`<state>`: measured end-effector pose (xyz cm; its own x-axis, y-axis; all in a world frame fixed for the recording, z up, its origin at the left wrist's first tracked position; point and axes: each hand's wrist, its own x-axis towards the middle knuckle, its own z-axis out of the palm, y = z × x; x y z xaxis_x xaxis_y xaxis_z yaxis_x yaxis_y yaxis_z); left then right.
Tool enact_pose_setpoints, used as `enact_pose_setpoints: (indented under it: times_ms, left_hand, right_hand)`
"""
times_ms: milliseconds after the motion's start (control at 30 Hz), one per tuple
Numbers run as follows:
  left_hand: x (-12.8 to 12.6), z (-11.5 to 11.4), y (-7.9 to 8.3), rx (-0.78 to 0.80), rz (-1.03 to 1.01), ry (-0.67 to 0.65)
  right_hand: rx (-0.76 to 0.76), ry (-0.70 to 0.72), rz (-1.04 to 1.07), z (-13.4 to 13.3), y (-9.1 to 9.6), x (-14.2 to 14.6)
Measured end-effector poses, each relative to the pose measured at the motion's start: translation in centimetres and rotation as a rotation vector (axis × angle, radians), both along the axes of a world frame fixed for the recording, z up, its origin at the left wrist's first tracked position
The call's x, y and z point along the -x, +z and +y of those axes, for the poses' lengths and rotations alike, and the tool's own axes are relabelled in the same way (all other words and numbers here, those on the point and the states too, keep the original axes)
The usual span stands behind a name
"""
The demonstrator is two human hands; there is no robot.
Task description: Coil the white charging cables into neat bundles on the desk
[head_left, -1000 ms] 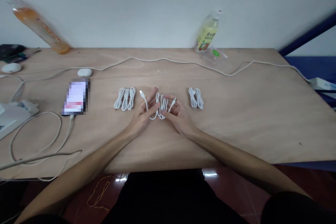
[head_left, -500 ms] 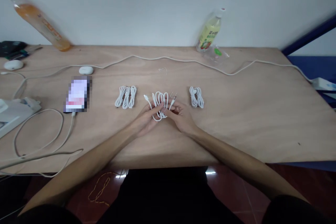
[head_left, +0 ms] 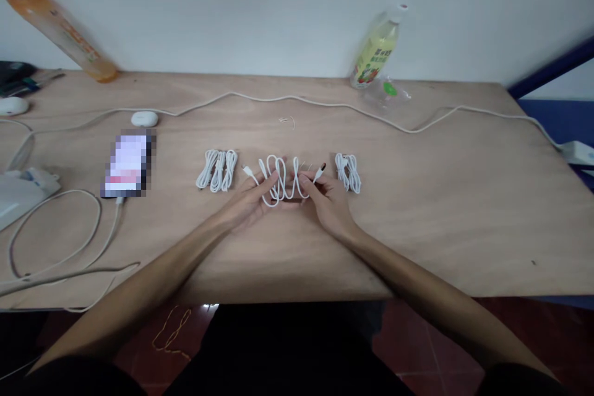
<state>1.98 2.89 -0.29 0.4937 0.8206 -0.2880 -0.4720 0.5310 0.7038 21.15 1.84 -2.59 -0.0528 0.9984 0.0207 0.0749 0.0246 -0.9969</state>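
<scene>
- Cable trio (head_left: 217, 171) on the table (head_left: 431, 204).
- Left hand (head_left: 250, 198) pinching loops of the white cable (head_left: 283, 180).
- White cable between both hands, probably light and springy; best held where loops gather.
- Right hand (head_left: 333, 205) pinching loops near the plug (head_left: 320, 172).

Short black sleeves (head_left: 517, 378) show, with what seem black trousers (head_left: 288, 346) between.

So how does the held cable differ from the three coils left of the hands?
The held cable is spread in loose loops; the three coils are compact bundles. The left hand and right hand grip the held cable; the three coils lie on the tabletop. All are white.
</scene>
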Motion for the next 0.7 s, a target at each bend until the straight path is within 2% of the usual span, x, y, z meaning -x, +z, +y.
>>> enact_pose_setpoints:
  times_ms: [100, 367, 533, 700]
  left_hand:
    - [0.6, 0.5, -0.1, 0.021, -0.007, -0.093]
    - [1.9, 0.8, 0.4, 0.058, -0.058, -0.198]
    - [2.3, 0.7, 0.5, 0.099, -0.131, -0.223]
    - [2.3, 0.6, -0.2, 0.114, -0.112, -0.295]
  right_hand:
    - [0.069, 0.013, 0.061, 0.2, 0.2, -0.2]
    - [0.216, 0.209, 0.205, 0.9, 1.1, -0.5]
    - [0.161, 0.177, 0.202, 0.9, 1.1, -0.4]
    - [0.142, 0.114, 0.165, 0.8, 1.0, -0.1]
